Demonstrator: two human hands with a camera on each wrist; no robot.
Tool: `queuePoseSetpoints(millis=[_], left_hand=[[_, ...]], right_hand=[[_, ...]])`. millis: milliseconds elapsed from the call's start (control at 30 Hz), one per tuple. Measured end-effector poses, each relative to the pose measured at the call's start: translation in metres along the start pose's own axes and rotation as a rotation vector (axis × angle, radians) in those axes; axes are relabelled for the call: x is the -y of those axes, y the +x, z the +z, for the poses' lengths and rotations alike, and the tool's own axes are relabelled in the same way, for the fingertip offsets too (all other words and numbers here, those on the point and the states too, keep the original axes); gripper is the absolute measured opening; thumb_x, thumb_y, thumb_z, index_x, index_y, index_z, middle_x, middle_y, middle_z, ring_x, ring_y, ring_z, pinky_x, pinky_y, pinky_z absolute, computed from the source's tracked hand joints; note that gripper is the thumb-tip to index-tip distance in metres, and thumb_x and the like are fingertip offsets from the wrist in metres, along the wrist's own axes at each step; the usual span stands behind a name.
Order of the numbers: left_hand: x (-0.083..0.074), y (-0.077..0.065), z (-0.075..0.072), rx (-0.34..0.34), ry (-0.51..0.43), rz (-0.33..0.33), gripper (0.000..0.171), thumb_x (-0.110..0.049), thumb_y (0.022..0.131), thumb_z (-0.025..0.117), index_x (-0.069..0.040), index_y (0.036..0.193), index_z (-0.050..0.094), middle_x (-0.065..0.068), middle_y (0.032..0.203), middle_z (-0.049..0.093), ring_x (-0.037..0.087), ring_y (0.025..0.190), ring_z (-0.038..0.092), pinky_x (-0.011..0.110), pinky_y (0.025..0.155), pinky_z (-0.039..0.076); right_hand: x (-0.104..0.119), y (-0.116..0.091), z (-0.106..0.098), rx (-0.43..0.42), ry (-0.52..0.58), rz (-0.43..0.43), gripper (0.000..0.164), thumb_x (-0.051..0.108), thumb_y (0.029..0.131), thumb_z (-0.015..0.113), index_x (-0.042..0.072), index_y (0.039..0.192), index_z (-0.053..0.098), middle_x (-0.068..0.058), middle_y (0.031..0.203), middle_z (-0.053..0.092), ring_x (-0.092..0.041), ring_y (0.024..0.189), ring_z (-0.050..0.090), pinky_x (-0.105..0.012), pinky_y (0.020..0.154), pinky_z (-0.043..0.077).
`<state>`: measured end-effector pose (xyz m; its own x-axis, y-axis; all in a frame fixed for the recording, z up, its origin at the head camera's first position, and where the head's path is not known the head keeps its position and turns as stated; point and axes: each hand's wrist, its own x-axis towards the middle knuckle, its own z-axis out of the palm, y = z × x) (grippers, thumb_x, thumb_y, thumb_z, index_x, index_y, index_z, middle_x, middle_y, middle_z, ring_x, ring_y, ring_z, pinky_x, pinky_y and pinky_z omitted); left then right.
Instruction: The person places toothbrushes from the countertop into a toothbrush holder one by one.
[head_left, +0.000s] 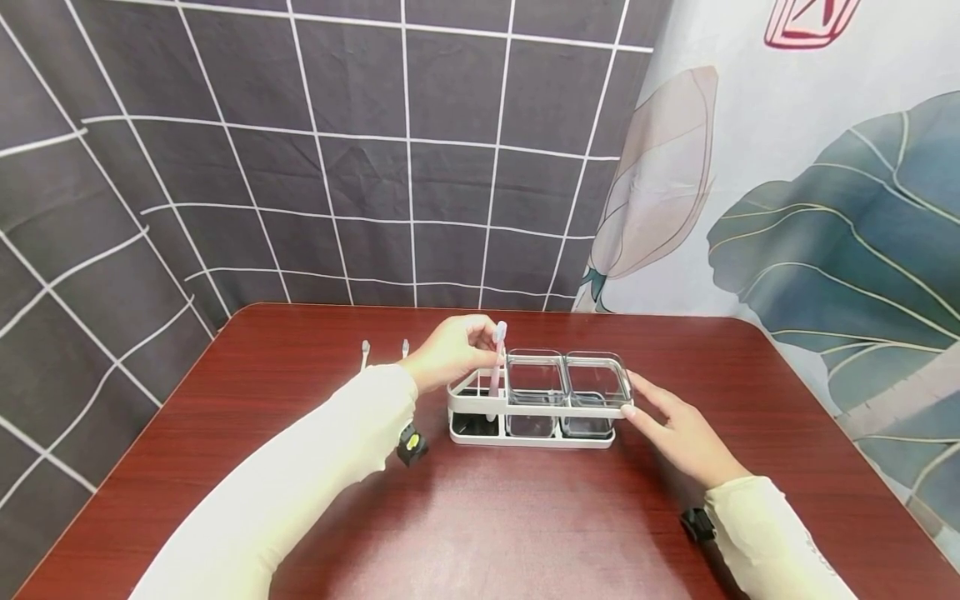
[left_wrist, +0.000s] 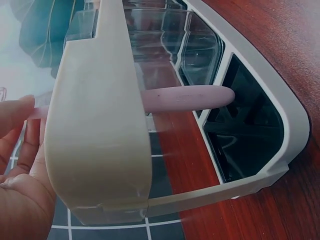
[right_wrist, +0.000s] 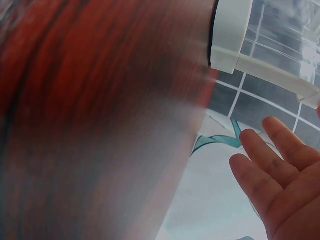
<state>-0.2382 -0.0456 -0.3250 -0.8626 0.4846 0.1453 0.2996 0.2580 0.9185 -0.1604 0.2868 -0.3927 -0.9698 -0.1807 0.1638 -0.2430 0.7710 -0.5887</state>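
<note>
A white toothbrush holder (head_left: 555, 410) stands on the table with two clear cups (head_left: 534, 379) in its right part. My left hand (head_left: 450, 348) pinches a pink toothbrush (head_left: 496, 358) near its head, above the holder's left part. In the left wrist view the toothbrush's pink handle (left_wrist: 187, 98) passes behind the upper rail, its rounded end over the dark base. My right hand (head_left: 684, 433) holds the holder's right end, thumb at the front corner and a finger on the side. Three fingers (right_wrist: 260, 185) extend free in the right wrist view.
Two pale toothbrushes (head_left: 365, 350) show beyond the left sleeve, their lower parts hidden. The reddish-brown table (head_left: 525, 517) ends at a dark gridded curtain (head_left: 360, 167) behind, with a leaf-patterned cloth (head_left: 847, 233) at the right.
</note>
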Motion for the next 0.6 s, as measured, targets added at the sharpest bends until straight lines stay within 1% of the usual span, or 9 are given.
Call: queuePoseSetpoints(millis=[233, 433, 600], left_hand=[[0.0023, 0.0004, 0.0012, -0.013, 0.034, -0.003, 0.014, 0.001, 0.079, 0.072, 0.0, 0.089, 0.063, 0.004, 0.078, 0.066, 0.01, 0.074, 0.061, 0.024, 0.07, 0.048], [0.0014, -0.0004, 0.0031, -0.005, 0.063, -0.014, 0.012, -0.001, 0.08, 0.072, -0.002, 0.089, 0.064, 0.003, 0.078, 0.066, 0.011, 0.075, 0.061, 0.024, 0.072, 0.049], [0.0007, -0.0014, 0.005, -0.012, 0.062, -0.015, 0.012, 0.0, 0.081, 0.072, -0.001, 0.09, 0.064, 0.004, 0.079, 0.066, 0.012, 0.075, 0.061, 0.023, 0.072, 0.049]], right_hand=[[0.0004, -0.0002, 0.0002, -0.003, -0.002, 0.002, 0.061, 0.038, 0.095, 0.058, 0.015, 0.148, 0.039, -0.019, 0.144, 0.045, -0.041, 0.131, 0.042, -0.062, 0.102, 0.036], [0.0007, -0.0005, 0.0007, -0.004, 0.002, 0.013, 0.062, 0.039, 0.095, 0.058, 0.016, 0.148, 0.038, -0.019, 0.145, 0.045, -0.041, 0.131, 0.042, -0.062, 0.102, 0.036], [0.0012, -0.0006, 0.0006, -0.001, 0.001, 0.017, 0.062, 0.04, 0.095, 0.058, 0.016, 0.149, 0.038, -0.019, 0.145, 0.044, -0.041, 0.131, 0.041, -0.062, 0.102, 0.035]])
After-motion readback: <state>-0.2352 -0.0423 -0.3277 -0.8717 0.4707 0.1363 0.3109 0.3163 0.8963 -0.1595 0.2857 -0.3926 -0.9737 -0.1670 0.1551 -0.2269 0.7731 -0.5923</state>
